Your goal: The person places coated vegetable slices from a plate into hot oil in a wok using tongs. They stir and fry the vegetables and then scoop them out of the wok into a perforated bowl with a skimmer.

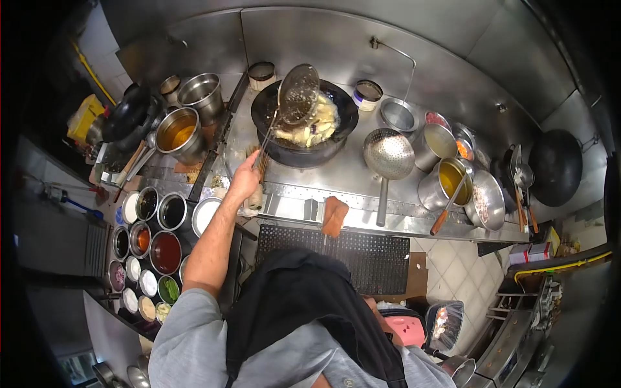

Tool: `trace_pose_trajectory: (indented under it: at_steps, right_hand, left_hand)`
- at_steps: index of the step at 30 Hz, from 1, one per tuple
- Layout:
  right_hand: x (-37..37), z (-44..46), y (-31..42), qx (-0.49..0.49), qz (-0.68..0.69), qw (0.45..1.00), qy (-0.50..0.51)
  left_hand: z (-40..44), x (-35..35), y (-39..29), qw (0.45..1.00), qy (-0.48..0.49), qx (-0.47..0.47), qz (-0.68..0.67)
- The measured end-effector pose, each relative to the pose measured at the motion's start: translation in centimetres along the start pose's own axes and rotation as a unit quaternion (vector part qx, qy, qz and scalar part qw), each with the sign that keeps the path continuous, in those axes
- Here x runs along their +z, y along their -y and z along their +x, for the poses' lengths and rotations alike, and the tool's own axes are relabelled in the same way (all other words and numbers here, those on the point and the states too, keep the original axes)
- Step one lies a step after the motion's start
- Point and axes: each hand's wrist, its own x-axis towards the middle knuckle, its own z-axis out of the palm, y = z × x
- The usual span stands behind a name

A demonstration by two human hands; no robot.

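Observation:
My left hand (244, 176) is closed around the handle of a wire strainer (299, 94), its fingers wrapped round it. The strainer's round bowl is tilted over the black wok (265, 114) on the stove. Pale yellow food pieces (318, 123) lie in the wok in bubbling liquid, partly hidden behind the strainer. My right hand is down beside my body; only part of the forearm (378, 315) shows at the apron's edge, and its fingers are hidden.
A perforated ladle (389, 154) rests right of the wok, its handle over the front edge. Metal pots (438, 142) and a bowl (486, 200) stand farther right. At left are pots (201, 97) and several containers of sauces (165, 252). An orange cloth (334, 216) hangs on the front edge.

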Motion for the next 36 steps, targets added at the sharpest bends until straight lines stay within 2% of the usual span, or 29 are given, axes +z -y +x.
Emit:
trace_pose_trajectory:
  at_steps: [1,4,6,8,12,14,15,16,17,20,22,25,27,28,30,32,36]
  right_hand:
    - [-2.4,-0.1,2.5,0.051,0.016,0.998,0.032]
    - [-6.8,0.4,8.1,0.137,0.171,0.976,-0.005]
    - [-9.5,1.4,9.7,0.216,0.251,0.944,0.003]
    - [-10.9,1.4,11.3,0.236,0.295,0.925,-0.045]
    - [-12.6,1.6,10.3,0.249,0.300,0.920,-0.042]
    - [-12.5,1.3,8.5,0.259,0.297,0.919,-0.033]
    - [-12.4,1.0,7.7,0.268,0.298,0.916,-0.032]
    - [-12.4,0.7,6.9,0.276,0.300,0.913,-0.033]
    - [-12.3,0.6,5.8,0.244,0.268,0.931,-0.033]
    - [-10.8,0.7,2.3,0.157,0.186,0.970,-0.016]
    - [-9.8,0.9,-0.3,0.120,0.166,0.978,0.033]
    - [-10.0,1.7,-0.8,0.149,0.087,0.981,0.092]
    - [-9.6,1.7,-0.1,0.147,0.086,0.983,0.075]
    - [-10.0,1.3,1.3,0.121,0.122,0.984,0.041]
    - [-10.9,0.9,4.4,0.135,0.190,0.972,-0.010]
    - [-12.7,0.3,9.4,0.217,0.250,0.943,-0.038]
    - [-12.7,1.8,9.3,0.260,0.286,0.922,-0.026]
  left_hand:
    - [0.3,-0.5,-0.9,0.998,0.019,-0.056,0.014]
    - [4.1,0.7,4.2,0.972,-0.137,0.134,0.133]
    - [5.3,0.2,3.4,0.977,-0.114,0.044,0.177]
    - [4.7,-1.2,-0.2,0.968,-0.075,-0.059,0.231]
    - [6.1,-0.2,4.0,0.963,-0.098,0.022,0.249]
    - [8.1,0.9,9.7,0.979,-0.101,0.067,0.162]
    - [6.0,0.1,4.9,0.996,-0.015,-0.070,0.052]
    - [4.3,0.1,1.4,0.975,0.073,-0.202,-0.060]
    - [3.8,0.7,0.7,0.960,0.093,-0.227,-0.135]
    - [3.8,1.9,0.5,0.930,0.149,-0.262,-0.212]
    - [3.4,2.6,-1.5,0.917,0.183,-0.266,-0.235]
    - [3.1,3.9,-2.1,0.899,0.214,-0.251,-0.287]
    - [2.6,4.7,-1.4,0.896,0.206,-0.245,-0.309]
    - [2.7,4.8,-1.5,0.895,0.203,-0.238,-0.318]
    - [2.4,4.7,-2.1,0.890,0.195,-0.229,-0.344]
    - [1.8,4.6,-2.7,0.886,0.185,-0.221,-0.362]
    - [1.2,4.8,-3.4,0.906,0.141,-0.206,-0.343]
